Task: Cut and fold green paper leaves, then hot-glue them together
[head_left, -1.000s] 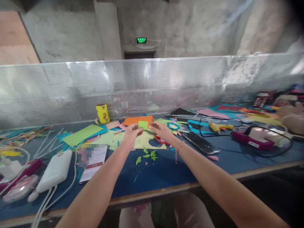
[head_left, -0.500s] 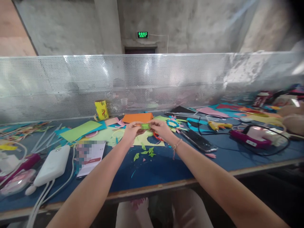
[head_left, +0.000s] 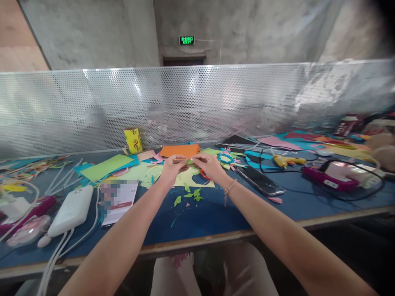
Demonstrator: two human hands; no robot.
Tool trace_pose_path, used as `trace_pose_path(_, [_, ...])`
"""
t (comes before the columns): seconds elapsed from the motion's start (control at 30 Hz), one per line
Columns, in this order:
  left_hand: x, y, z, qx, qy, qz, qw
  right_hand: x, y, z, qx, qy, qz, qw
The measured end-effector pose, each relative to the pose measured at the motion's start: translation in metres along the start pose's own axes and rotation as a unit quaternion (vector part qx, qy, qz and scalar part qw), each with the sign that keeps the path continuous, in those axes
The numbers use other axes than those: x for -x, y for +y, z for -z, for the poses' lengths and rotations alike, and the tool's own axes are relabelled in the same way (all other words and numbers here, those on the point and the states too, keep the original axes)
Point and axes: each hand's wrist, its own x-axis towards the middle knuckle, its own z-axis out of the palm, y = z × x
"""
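Green paper (head_left: 189, 162), orange sheet (head_left: 180, 150), blue tabletop (head_left: 216, 218)

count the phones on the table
2: a rectangular lit-screen phone right of the white plastic power bank, and a rectangular black phone right of the right hand. Others may be hidden.

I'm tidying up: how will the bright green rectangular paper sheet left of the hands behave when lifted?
The green sheet is probably light and may flop, looking thin and broad. It could slide, lying over blue paper.
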Motion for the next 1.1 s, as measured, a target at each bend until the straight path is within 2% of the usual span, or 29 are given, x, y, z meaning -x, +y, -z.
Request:
trace_pose_path(0.47, [-0.0041, -0.006, 0.0031, -0.027, -0.011, -0.009, 1.0, -0.0008, 0.0025, 0.0, -0.051, 0.031, -0.038, 0.997])
trace_pose_path(0.87, [-0.003, -0.0037, 0.0018, -0.037, -0.014, -0.017, 0.999, -0.001, 0.0038, 0.002, -0.027, 0.016, -0.009, 0.999])
trace_pose_path(1.1, [-0.0044, -0.0052, 0.0033, -0.117, -0.014, -0.075, 0.99, -0.001, 0.0037, 0.0008, 0.006, 0.005, -0.013, 1.0])
